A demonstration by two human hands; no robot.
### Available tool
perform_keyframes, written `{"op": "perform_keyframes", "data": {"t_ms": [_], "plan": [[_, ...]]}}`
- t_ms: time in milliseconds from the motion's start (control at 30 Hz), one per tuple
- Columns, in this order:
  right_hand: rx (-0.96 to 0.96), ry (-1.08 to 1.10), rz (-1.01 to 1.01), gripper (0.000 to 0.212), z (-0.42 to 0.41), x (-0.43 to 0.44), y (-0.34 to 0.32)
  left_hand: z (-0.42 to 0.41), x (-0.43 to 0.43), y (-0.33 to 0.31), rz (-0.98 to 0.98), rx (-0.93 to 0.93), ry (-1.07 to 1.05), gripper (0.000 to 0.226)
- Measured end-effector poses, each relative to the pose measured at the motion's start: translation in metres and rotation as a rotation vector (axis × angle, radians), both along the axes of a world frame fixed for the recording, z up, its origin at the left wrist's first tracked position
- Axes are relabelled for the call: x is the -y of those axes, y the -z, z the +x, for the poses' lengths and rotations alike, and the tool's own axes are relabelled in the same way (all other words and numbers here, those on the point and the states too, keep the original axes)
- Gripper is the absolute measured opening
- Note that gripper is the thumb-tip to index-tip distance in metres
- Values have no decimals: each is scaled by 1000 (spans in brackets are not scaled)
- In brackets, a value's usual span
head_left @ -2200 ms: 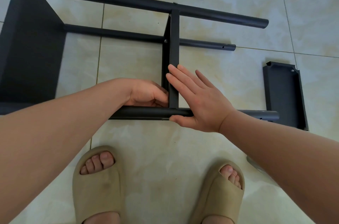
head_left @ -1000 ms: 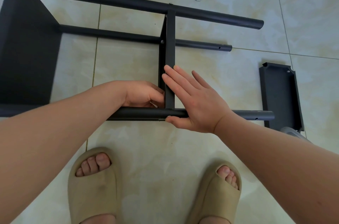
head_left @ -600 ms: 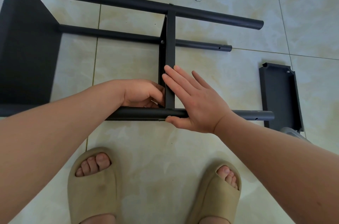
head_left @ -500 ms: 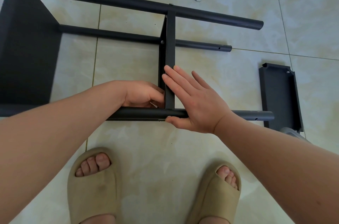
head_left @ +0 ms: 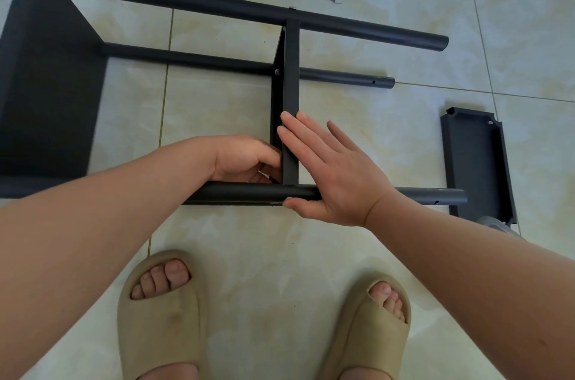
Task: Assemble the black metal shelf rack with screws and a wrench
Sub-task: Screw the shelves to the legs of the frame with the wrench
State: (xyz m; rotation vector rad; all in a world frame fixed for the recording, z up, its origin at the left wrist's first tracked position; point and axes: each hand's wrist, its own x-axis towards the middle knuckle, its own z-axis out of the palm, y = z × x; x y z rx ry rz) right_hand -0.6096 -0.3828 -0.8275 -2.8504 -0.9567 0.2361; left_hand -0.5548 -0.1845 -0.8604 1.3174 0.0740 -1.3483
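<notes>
Rack [head_left: 46, 83] lies on its side on our shiny tile floor [head_left: 389, 255]. Its big dark end sits at the far left, cut off by the edge of what we see. Long poles run from it to the right.

Our left hand [head_left: 245, 158] is tucked in the corner where the middle shelf [head_left: 291, 93] meets the near pole [head_left: 245, 193]. Its fingers are curled, but we cannot tell what they hold. Our right hand [head_left: 336, 174] lies flat just beside it. Its fingers are straight, and it presses on the middle shelf and the near pole.

The far pole ends stick out with bare floor around them. A loose shelf [head_left: 476, 161] lies near the right edge, and the near pole's end comes right up to it. Our feet in tan sandals [head_left: 161, 317] stand on open floor in front of the rack.
</notes>
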Motion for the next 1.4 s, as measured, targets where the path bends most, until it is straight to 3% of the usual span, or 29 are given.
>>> {"op": "perform_keyframes", "data": {"t_ms": [133,333,767,1033,1400], "plan": [[0,2,3,94,0,0,-1,-1,-1,4,54,49,36,29],[-7,4,5,94,0,0,-2,1,-2,5,-3,-5,25,15],[-6,3,4,94,0,0,-1,0,-2,3,58,66,81,22],[1,1,8,94,0,0,0,2,-1,0,-8,30,50,16],[3,1,9,94,0,0,-1,2,-3,5,46,22,80,25]]}}
